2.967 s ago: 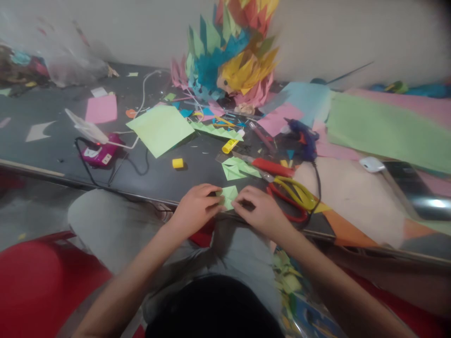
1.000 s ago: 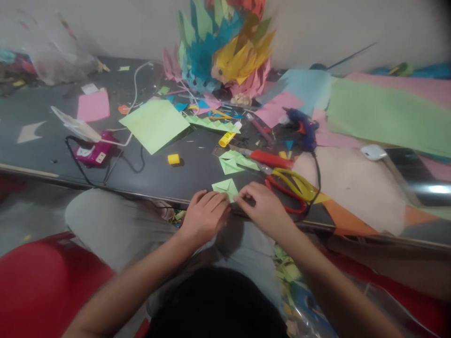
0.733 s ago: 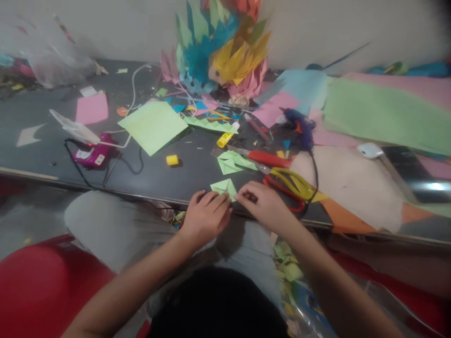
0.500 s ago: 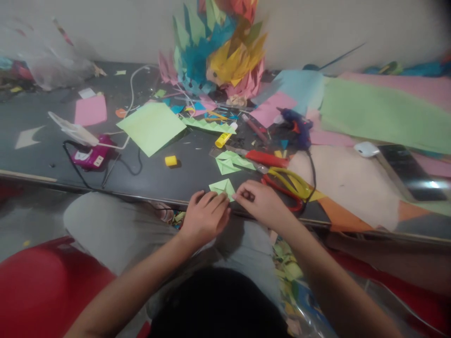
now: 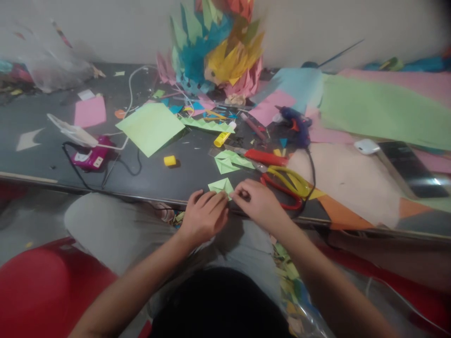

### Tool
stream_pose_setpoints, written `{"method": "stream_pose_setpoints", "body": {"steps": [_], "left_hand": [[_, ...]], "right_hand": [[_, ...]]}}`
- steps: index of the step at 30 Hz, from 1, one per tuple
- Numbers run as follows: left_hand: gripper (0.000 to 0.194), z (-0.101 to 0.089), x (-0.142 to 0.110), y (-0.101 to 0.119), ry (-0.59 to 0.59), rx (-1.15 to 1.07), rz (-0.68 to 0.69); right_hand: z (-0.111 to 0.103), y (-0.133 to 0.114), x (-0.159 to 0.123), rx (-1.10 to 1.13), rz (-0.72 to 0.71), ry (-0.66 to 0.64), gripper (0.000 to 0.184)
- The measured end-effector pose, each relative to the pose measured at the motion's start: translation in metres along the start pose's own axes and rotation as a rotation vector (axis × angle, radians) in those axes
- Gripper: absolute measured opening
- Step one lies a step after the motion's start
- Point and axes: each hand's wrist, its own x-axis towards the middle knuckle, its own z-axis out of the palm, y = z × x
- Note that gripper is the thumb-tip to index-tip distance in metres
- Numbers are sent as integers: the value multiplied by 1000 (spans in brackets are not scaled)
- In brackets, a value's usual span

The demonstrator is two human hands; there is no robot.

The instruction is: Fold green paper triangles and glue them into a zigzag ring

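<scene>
Green square (image 5: 217, 185): folded, creased; on the bench (image 5: 148, 182) near its front edge, under the tips of the left fingers and against the right ones.

Left hand (image 5: 203, 217): fingers laid over the square's near edge; thumb hidden, so grasping or merely pressing cannot be told.

Right hand (image 5: 260, 201): thumb and forefinger pinched together, apparently on the square's right corner.

Folded pieces (image 5: 229, 163): green, beyond the fingers, near, apart from the square.

Handle (image 5: 302, 191): yellow, right of the right fingers, near.

Risks, as judged: crease set askew, if the left fingers let the paper slide; corner crumpled or torn, from too hard a pinch; square lost over the front edge, from a pull toward the body.
</scene>
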Motion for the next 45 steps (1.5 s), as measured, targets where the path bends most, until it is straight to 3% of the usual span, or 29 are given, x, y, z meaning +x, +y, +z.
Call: {"method": "stream_pose_setpoints", "body": {"steps": [4,11,17,28,33,38,45], "left_hand": [[28,0,-3,0,-18,16,20],[26,-2,0,3,-15,39,7],[25,-4,1,5,-20,51,2],[25,-4,-1,3,-50,52,5],[35,-6,2,4,-133,70,15],[52,-5,14,1,-259,86,31],[60,-12,27,-18,-407,110,239]], "right_hand": [[-1,2,1,3,0,15,17],[-8,10,2,220,76,-24,14],[-3,7,2,106,79,5,16],[-23,14,7,191,-2,-222,4],[-18,17,-1,91,-194,-92,16],[-8,21,-12,-217,-413,61,25],[-12,23,-17,-445,-455,51,31]]}}
